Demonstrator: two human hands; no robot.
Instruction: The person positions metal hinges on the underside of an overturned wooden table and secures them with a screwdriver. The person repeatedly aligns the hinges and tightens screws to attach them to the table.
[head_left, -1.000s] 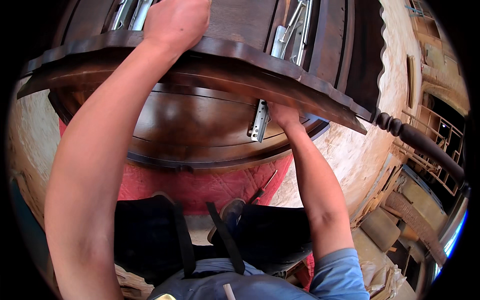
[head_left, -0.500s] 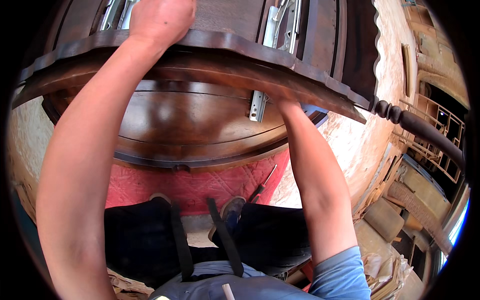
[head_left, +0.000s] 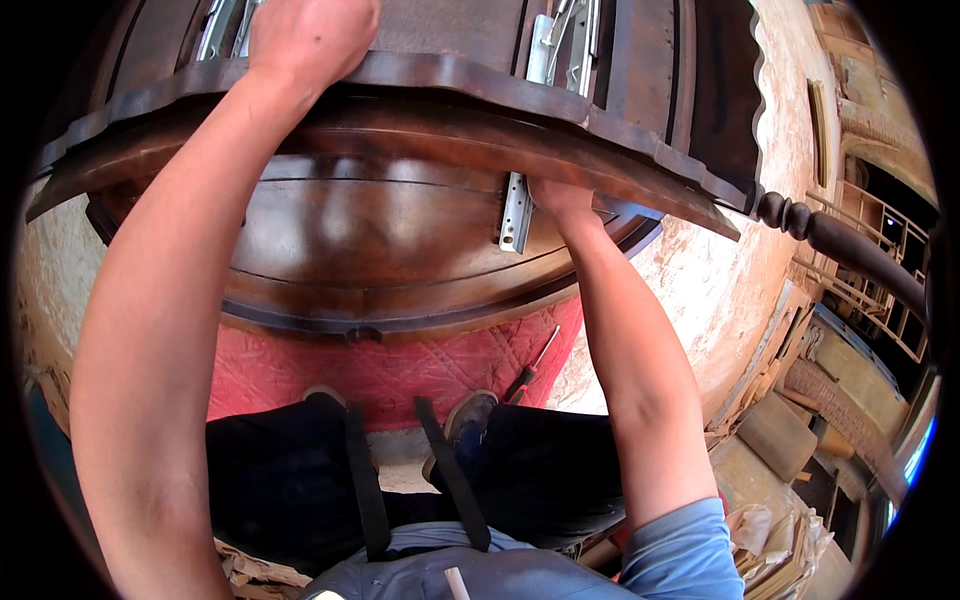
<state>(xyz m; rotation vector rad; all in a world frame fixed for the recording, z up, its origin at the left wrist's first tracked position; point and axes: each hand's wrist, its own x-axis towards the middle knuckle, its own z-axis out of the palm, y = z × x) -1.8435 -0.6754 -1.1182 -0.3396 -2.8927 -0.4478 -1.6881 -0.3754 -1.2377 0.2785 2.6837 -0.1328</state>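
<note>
My left hand [head_left: 312,42] is at the top edge of the view, knuckles up, over the scalloped front rail [head_left: 440,72] of a dark wooden cabinet; its fingers are out of sight. My right hand [head_left: 558,195] reaches beneath a curved dark wood board [head_left: 430,140], which hides its fingers. Beside that hand, a perforated metal drawer slide [head_left: 514,222] sticks out below the board. Two more sets of metal slides, one on the left [head_left: 218,30] and one on the right [head_left: 556,50], show inside the cabinet frame.
Below lies a polished, curved wooden panel [head_left: 340,235] on a red quilted pad [head_left: 285,365]. A screwdriver [head_left: 533,368] rests on the pad near my right shoe [head_left: 468,425]. A turned wooden leg [head_left: 850,250] juts out at right, with wood pieces [head_left: 775,440] beyond.
My right hand has come slightly down from under the board, so more of it shows. The nearby slide's end sits a little lower. My left hand has shifted slightly left.
</note>
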